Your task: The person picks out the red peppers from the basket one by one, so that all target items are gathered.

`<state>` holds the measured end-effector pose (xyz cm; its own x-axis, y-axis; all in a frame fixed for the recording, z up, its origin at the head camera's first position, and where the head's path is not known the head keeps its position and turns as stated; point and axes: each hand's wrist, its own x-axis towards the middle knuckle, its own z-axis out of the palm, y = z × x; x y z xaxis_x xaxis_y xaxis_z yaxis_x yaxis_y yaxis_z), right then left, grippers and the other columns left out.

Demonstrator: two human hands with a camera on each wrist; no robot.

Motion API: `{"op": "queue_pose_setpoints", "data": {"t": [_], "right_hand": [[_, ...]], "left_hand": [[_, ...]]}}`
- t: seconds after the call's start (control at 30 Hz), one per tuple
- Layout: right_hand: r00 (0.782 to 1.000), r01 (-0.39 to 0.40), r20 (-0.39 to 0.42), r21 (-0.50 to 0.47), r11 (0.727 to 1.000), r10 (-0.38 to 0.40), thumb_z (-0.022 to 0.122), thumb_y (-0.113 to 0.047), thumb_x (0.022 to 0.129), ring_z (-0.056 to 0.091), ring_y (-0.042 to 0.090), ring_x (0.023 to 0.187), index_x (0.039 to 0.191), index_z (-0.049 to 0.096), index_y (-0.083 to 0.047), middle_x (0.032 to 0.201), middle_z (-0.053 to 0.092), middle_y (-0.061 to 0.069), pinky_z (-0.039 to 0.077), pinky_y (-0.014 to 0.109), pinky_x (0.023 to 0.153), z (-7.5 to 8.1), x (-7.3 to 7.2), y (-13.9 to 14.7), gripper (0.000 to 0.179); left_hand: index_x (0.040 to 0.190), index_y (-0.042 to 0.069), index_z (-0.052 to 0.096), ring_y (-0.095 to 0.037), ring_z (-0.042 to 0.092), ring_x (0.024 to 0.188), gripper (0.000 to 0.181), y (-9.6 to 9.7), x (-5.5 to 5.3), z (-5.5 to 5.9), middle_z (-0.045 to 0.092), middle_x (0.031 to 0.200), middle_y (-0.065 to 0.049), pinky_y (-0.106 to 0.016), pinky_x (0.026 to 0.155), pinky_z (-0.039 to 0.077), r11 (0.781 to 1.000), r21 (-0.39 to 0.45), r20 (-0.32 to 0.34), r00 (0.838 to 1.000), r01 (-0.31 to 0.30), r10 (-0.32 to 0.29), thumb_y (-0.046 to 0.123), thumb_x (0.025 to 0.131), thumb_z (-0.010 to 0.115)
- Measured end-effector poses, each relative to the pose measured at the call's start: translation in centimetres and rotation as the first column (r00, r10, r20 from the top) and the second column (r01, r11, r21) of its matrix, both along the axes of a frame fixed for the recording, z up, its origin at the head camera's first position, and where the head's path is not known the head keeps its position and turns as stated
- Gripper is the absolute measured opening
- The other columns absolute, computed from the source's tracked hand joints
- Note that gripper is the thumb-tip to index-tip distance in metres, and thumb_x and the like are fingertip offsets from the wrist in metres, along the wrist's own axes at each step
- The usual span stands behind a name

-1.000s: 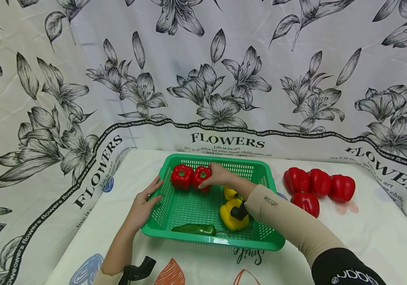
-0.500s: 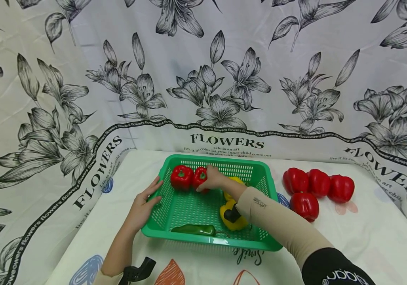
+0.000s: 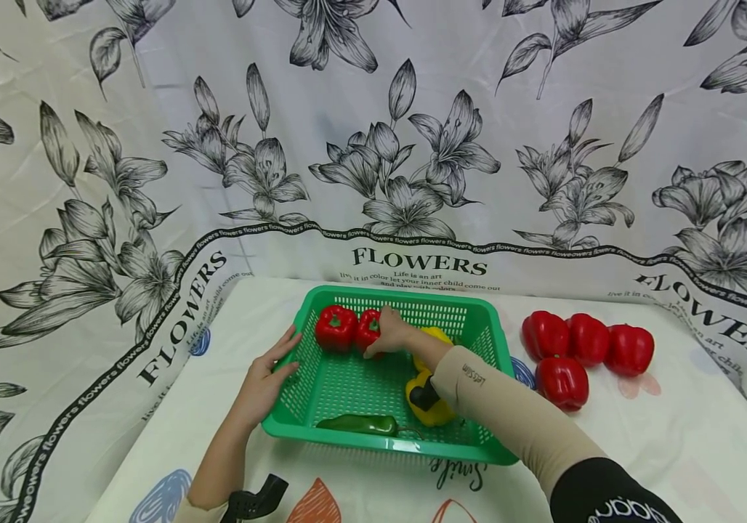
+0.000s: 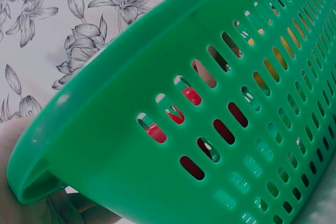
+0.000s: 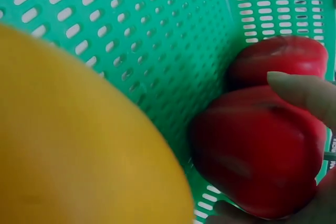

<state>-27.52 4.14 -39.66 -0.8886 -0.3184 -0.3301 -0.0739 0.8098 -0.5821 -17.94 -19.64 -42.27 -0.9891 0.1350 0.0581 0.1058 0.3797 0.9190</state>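
Note:
A green perforated basket (image 3: 373, 437) stands on the table in the head view. Inside at its far left, two red bell peppers sit side by side. My right hand (image 3: 392, 333) grips the right-hand red bell pepper (image 3: 367, 331), thumb on one side and fingers beneath it in the right wrist view. The other red bell pepper (image 3: 336, 328) is close against it. My left hand (image 3: 262, 381) holds the basket's left rim, with some fingers under the lip in the left wrist view. One yellow bell pepper (image 5: 79, 140) looms large in the right wrist view.
A long green pepper (image 3: 360, 425) lies along the basket's near wall. Two yellow bell peppers are partly hidden under my right arm, the nearer yellow one (image 3: 429, 414) low in the basket. Several red bell peppers (image 3: 563, 381) stand on the white tablecloth (image 3: 668, 443) to the right.
My right hand has shifted slightly left with the red bell pepper, setting it close to the other one. The right forearm has lowered a little. My left hand stays at the rim.

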Motion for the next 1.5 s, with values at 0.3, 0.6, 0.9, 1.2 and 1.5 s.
{"op": "queue_pose_setpoints", "data": {"t": [0.3, 0.6, 0.9, 1.2, 1.5], "right_hand": [[0.998, 0.021, -0.065, -0.010, 1.000, -0.021, 0.081, -0.020, 0.070, 0.045, 0.032, 0.120, 0.140, 0.020, 0.004, 0.136, 0.035, 0.025, 0.043, 0.040, 0.100, -0.4, 0.1, -0.3, 0.096], [0.998, 0.041, -0.043, -0.069, 0.997, -0.044, 0.079, -0.020, 0.070, 0.052, 0.027, 0.107, 0.132, 0.031, 0.005, 0.120, 0.049, 0.018, 0.047, 0.035, 0.093, 0.3, 0.0, 0.3, 0.083], [1.000, 0.013, -0.023, -0.121, 0.993, -0.016, 0.076, -0.018, 0.070, 0.054, 0.025, 0.100, 0.124, 0.036, 0.002, 0.114, 0.052, 0.017, 0.051, 0.033, 0.082, 1.9, -0.4, 1.4, 0.071], [0.999, 0.017, 0.044, -0.236, 0.971, -0.007, 0.074, -0.015, 0.069, 0.055, 0.027, 0.104, 0.125, 0.036, -0.002, 0.122, 0.049, 0.017, 0.053, 0.033, 0.080, 3.5, 0.0, 2.9, 0.069], [0.996, 0.033, 0.085, -0.252, 0.967, -0.012, 0.076, -0.024, 0.072, 0.054, 0.027, 0.108, 0.136, 0.028, -0.002, 0.127, 0.049, 0.016, 0.050, 0.039, 0.089, 4.1, 0.7, 4.8, 0.084]], "left_hand": [[0.142, 0.007, 0.038, -0.029, 0.012, 0.145, 0.049, 0.0, 0.0, 0.1, 0.020, 0.156, 0.000, -0.059, 0.112, 0.013, 1.000, -0.005, -0.006, 1.000, -0.006, 0.006, 0.006, 0.094, 0.046], [0.142, 0.007, 0.038, -0.029, 0.011, 0.145, 0.048, 0.2, 0.1, 0.3, 0.020, 0.156, 0.000, -0.058, 0.113, 0.012, 1.000, -0.006, 0.000, 1.000, 0.000, 0.000, 0.006, 0.094, 0.046], [0.141, 0.007, 0.040, -0.029, 0.013, 0.145, 0.047, 0.3, 0.4, 0.7, 0.022, 0.155, -0.003, -0.058, 0.113, 0.012, 1.000, 0.003, -0.025, 1.000, -0.004, 0.004, 0.007, 0.095, 0.048], [0.141, 0.006, 0.040, -0.030, 0.014, 0.144, 0.047, 0.2, 0.3, 0.6, 0.023, 0.155, -0.003, -0.058, 0.112, 0.014, 1.000, -0.014, -0.034, 0.999, -0.005, 0.005, 0.006, 0.094, 0.047], [0.141, 0.006, 0.039, -0.030, 0.013, 0.144, 0.047, 0.1, 0.3, 0.6, 0.021, 0.156, -0.003, -0.058, 0.112, 0.013, 1.000, -0.012, -0.017, 1.000, -0.002, 0.002, 0.006, 0.095, 0.047]]}}
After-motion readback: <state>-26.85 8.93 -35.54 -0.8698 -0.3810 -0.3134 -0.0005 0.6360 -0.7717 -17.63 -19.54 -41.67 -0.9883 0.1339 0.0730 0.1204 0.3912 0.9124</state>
